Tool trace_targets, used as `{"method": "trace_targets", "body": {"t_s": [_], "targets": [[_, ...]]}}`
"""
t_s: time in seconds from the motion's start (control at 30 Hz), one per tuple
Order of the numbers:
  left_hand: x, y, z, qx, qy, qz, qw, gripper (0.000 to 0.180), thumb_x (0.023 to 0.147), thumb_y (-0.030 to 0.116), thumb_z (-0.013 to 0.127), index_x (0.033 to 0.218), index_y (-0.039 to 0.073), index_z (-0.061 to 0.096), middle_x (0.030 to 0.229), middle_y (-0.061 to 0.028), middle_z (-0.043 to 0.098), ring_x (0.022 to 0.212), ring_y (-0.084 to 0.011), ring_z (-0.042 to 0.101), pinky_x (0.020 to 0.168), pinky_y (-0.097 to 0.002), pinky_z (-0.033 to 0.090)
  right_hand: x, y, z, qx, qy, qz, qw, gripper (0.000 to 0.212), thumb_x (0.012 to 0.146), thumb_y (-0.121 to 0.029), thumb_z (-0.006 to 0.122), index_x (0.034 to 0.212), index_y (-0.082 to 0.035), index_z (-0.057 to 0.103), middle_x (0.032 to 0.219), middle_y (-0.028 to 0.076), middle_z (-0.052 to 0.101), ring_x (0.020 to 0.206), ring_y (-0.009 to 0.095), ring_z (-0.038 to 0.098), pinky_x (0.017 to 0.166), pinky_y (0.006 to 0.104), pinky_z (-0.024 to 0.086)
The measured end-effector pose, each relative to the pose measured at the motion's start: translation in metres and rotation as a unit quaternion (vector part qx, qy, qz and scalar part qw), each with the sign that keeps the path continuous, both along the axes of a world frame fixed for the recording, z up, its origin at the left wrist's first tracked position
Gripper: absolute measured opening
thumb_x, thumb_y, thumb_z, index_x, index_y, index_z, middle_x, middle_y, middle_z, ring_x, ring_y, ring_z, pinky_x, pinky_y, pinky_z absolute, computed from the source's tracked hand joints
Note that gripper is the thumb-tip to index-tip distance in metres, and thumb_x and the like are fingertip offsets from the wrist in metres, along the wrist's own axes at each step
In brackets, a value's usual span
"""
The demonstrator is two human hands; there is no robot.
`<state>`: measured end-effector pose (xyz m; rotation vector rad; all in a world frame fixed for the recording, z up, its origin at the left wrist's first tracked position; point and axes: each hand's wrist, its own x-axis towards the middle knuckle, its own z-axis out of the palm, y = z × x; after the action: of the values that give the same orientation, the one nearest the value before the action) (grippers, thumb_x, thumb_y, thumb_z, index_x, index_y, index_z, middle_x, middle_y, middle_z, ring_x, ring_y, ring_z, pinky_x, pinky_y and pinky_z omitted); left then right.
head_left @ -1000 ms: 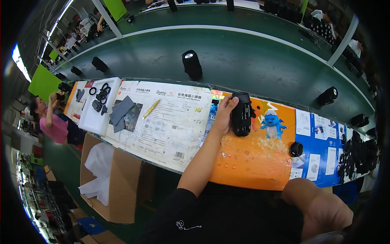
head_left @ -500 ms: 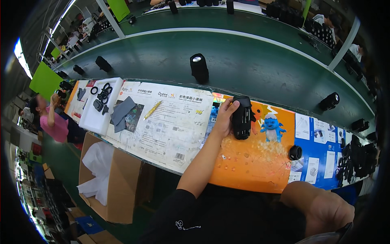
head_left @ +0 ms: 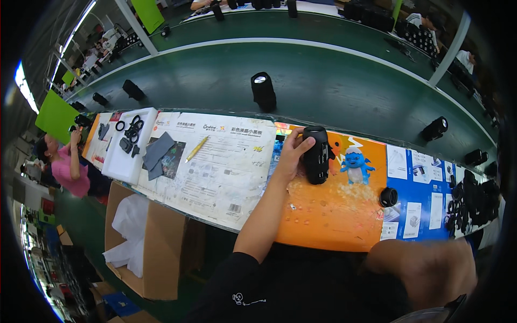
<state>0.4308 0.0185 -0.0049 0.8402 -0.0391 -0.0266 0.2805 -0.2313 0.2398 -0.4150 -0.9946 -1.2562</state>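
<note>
My left hand [head_left: 291, 154] is closed on a black cylindrical speaker [head_left: 316, 156] standing on the orange part of the bench. The thumb lies across the speaker's upper side; the other fingers are partly hidden behind it. At the lower right, close to my body, my right hand [head_left: 444, 277] is smeared by motion, so its fingers cannot be made out. A short black ring-shaped part [head_left: 388, 197] rests on the bench to the right of the speaker, near the printed blue cartoon figure [head_left: 356, 167].
Beyond the bench runs a green conveyor belt [head_left: 188, 81] carrying black speakers [head_left: 263, 92]. Left lie a yellow pen [head_left: 197, 149], a grey cloth [head_left: 158, 154] and a white foam tray [head_left: 114, 164] with black rings. Black parts [head_left: 476, 202] crowd the right end. A cardboard box [head_left: 161, 250] stands below; a co-worker [head_left: 70, 169] is far left.
The whole view has shifted slightly. My left hand keeps its hold on the speaker. My right hand has become blurred at the lower right. The co-worker's arms are raised higher.
</note>
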Motion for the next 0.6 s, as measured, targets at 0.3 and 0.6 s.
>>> {"method": "trace_targets", "body": {"t_s": [0.3, 0.6], "targets": [[-0.01, 0.018, 0.001, 0.058, 0.025, 0.08, 0.995, 0.05, 0.098, 0.022, 0.087, 0.139, 0.005, 0.064, 0.117, -0.0078, 0.073, 0.105, -0.0189, 0.074, 0.093, -0.0347, 0.064, 0.032, 0.081, 0.014, -0.339, 0.232, 0.3, 0.861, 0.013, 0.116, -0.022, 0.063, 0.104, -0.018, 0.059, 0.085, 0.001, 0.048, 0.06, 0.018, 0.042, 0.061, 0.0382, 0.045], [-0.015, 0.05, 0.023, 0.26, -0.036, 0.037, 0.964, 0.062, 0.091, 0.025, 0.095, 0.14, 0.0, 0.067, 0.126, -0.01, 0.075, 0.118, -0.0205, 0.071, 0.11, -0.0358, 0.055, 0.065, 0.16, -0.004, -0.361, 0.311, 0.204, 0.855, 0.017, 0.113, -0.022, 0.066, 0.1, -0.011, 0.065, 0.099, 0.005, 0.055, 0.075, 0.021, 0.052, 0.069, 0.0392, 0.049]]}}
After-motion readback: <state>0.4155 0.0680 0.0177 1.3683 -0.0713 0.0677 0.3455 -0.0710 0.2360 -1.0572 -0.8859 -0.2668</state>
